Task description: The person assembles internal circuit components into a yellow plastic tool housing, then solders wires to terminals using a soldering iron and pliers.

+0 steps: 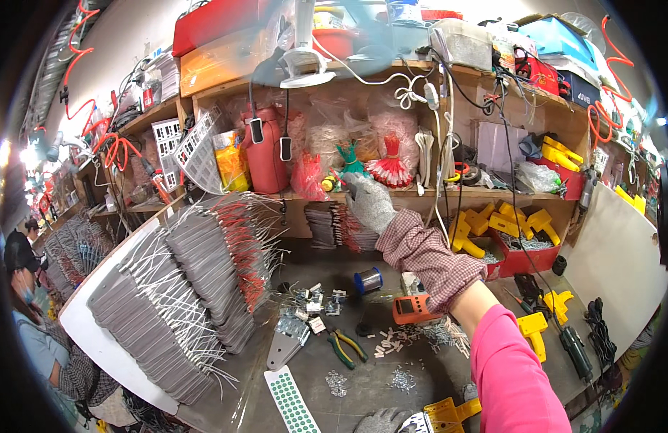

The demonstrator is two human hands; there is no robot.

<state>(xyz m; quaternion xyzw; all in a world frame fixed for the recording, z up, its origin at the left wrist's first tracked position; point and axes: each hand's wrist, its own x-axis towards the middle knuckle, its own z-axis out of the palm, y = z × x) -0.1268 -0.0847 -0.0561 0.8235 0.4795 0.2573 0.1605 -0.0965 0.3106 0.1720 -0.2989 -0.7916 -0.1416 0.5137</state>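
Observation:
My right hand (368,202), in a grey glove, reaches up to the shelf in front of a tied bundle of green wires (352,160). Its fingers are drawn together, and a thin reddish bit shows at the tips; what they hold is too small to name. Beside the fingertips lies a small yellow roll (328,183), and red wires with white ends (390,167) hang in a bundle to the right. At the lower edge, my gloved left hand (381,421) is partly cut off, next to a yellow plastic housing (444,416); its fingers are mostly hidden.
Stacked grey plates with white and red wires (204,270) fill the left side. On the bench lie green-handled pliers (347,348), a solder spool (368,280), an orange meter (413,309), loose screws (402,380) and a green-dotted sticker sheet (292,400). Red bins (530,261) hold yellow housings. A person (42,346) sits at far left.

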